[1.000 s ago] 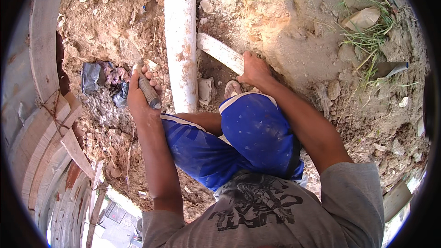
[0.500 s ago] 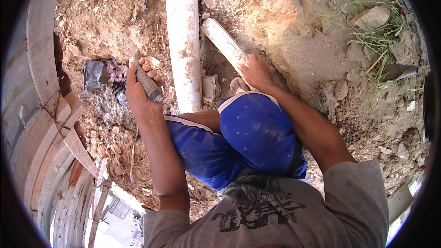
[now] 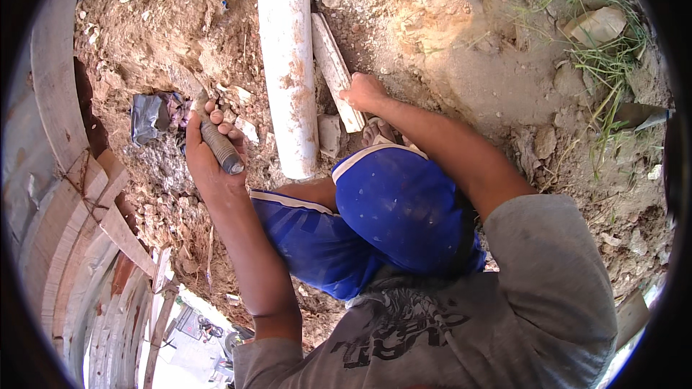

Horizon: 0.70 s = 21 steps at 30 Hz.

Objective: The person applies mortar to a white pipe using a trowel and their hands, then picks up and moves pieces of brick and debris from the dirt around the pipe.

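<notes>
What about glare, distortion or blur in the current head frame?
Head view: white pipe bright, nearly overexposed; head view: left-edge plank bowed by the fisheye; head view: lower-left background washed out; head view: left hand and right hand without obvious blur.

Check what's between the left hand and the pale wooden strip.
Head view: from the left hand to the pale wooden strip come pale stones, then the dirt-smeared white pipe.
</notes>
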Each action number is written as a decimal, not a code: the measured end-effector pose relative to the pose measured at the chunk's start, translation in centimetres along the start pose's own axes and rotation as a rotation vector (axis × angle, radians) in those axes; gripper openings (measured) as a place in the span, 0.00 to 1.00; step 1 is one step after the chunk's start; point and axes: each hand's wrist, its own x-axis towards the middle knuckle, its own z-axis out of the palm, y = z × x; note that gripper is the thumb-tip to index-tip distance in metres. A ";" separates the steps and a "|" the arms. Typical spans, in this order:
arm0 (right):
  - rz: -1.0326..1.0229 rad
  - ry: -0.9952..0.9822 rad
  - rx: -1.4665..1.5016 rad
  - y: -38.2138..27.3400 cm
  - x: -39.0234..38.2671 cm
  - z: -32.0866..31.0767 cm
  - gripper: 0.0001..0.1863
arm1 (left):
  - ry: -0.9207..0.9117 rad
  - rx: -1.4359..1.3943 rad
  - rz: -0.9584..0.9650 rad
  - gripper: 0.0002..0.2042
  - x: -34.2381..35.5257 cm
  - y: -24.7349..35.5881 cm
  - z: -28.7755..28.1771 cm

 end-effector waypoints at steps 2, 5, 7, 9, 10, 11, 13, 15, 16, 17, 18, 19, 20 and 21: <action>-0.002 0.050 0.026 -1.1 0.4 -0.3 0.27 | 0.000 -0.035 -0.007 0.12 0.0 0.2 -0.1; 0.036 0.035 0.111 -2.6 3.5 0.1 0.24 | -0.019 -0.018 -0.019 0.13 -0.3 0.1 0.6; 0.067 0.119 0.142 -3.8 6.3 1.4 0.22 | -0.023 -0.004 -0.027 0.13 -0.2 0.0 0.9; 0.075 0.180 0.153 -4.6 7.1 3.0 0.18 | -0.018 0.007 -0.027 0.13 -0.3 0.0 0.9; 0.016 0.168 0.112 -4.8 7.0 3.6 0.17 | -0.002 0.006 -0.019 0.13 -0.5 0.0 1.0; -0.042 0.158 0.072 -5.0 7.0 3.9 0.15 | 0.012 0.006 -0.013 0.13 -0.5 0.1 0.9; -0.072 0.066 0.022 -4.4 7.0 3.8 0.14 | 0.005 0.006 -0.037 0.13 -0.3 0.2 -0.1; -0.221 -0.081 -0.074 -4.3 7.3 3.5 0.13 | 0.027 0.028 -0.001 0.13 -0.2 0.5 -0.4; -0.266 -0.174 -0.171 -4.3 7.6 3.3 0.14 | 0.026 0.034 0.011 0.13 0.0 0.5 -0.7; -0.265 -0.171 -0.171 -4.4 7.9 3.2 0.14 | 0.024 0.033 0.012 0.13 0.1 0.5 -0.6; -0.236 -0.237 -0.135 -4.5 8.3 3.2 0.14 | 0.021 0.031 0.005 0.13 0.2 0.6 -0.3; -0.206 -0.301 -0.099 -4.5 8.7 3.3 0.14 | 0.017 0.030 -0.003 0.13 0.3 0.5 0.0; -0.201 -0.296 -0.093 -4.4 8.8 3.5 0.14 | 0.010 0.034 -0.007 0.13 0.2 0.4 0.2; -0.108 -0.327 -0.010 -4.6 8.6 3.5 0.14 | -0.007 0.040 -0.005 0.13 0.2 0.3 0.1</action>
